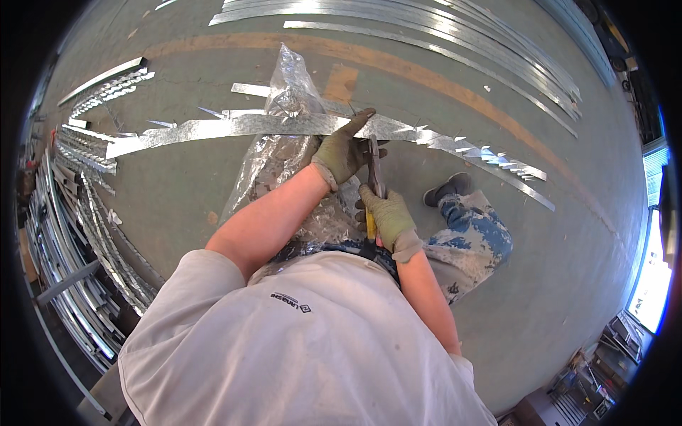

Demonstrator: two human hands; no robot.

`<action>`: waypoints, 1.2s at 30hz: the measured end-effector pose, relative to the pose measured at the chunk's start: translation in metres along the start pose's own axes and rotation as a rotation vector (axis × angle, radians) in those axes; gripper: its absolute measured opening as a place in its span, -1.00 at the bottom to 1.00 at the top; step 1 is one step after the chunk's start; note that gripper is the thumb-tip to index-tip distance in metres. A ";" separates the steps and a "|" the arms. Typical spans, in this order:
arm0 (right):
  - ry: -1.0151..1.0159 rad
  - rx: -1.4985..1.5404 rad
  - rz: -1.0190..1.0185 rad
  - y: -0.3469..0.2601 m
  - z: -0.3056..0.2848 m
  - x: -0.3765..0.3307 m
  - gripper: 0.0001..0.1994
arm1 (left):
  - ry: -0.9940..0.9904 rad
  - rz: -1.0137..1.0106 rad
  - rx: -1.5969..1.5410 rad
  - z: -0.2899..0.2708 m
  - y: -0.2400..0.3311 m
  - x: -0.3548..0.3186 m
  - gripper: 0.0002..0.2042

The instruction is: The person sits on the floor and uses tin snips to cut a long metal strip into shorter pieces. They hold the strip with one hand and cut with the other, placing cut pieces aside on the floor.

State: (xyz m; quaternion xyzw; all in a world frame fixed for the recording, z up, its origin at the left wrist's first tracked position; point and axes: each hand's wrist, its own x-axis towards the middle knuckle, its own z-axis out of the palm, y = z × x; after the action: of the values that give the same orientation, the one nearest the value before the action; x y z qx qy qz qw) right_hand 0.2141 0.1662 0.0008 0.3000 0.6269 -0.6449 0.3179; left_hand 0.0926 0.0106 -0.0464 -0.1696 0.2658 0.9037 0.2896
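A long, shiny sheet-metal strip (220, 129) stretches across in front of me, with pointed tabs standing up along its edge on both sides. My left hand (339, 156), in a greenish glove, is closed on the strip near its middle. My right hand (391, 216), gloved too, grips the yellow handles of a pair of metal snips (376, 167). The jaws of the snips are up at the strip, right beside my left fingers. Whether the blades are apart cannot be made out. Clear plastic sheeting (245, 181) covers my lap and left leg beneath the strip.
Long metal strips (419, 25) lie on the floor at the far side. Notched, toothed strips (110, 92) and a heap of metal profiles (67, 263) are on the left. My right leg (472, 245) is bent out to the right. Tools and clutter (586, 383) stand at the lower right.
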 end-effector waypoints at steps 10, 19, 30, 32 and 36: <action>0.038 -0.080 -0.055 0.008 -0.002 0.005 -0.61 | -0.040 -0.021 -0.089 -0.011 0.000 0.001 -0.55; 0.055 -0.056 -0.009 0.004 -0.001 0.001 -0.58 | -0.049 0.004 -0.033 -0.012 -0.001 0.001 -0.51; 0.050 -0.011 -0.028 0.009 -0.008 0.003 -0.65 | 0.003 0.026 -0.054 -0.016 0.005 -0.001 -0.53; 0.032 0.031 -0.012 0.010 -0.010 0.003 -0.68 | -0.034 0.034 -0.049 -0.019 0.004 0.000 -0.53; -0.055 0.080 0.019 0.009 -0.021 0.004 -0.72 | -0.050 0.036 -0.018 -0.019 0.005 0.000 -0.52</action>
State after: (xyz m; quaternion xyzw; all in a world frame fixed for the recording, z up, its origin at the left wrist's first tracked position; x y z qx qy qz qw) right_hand 0.2182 0.1872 -0.0083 0.3005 0.5887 -0.6744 0.3290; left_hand 0.0923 -0.0044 -0.0599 -0.1446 0.2533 0.9151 0.2784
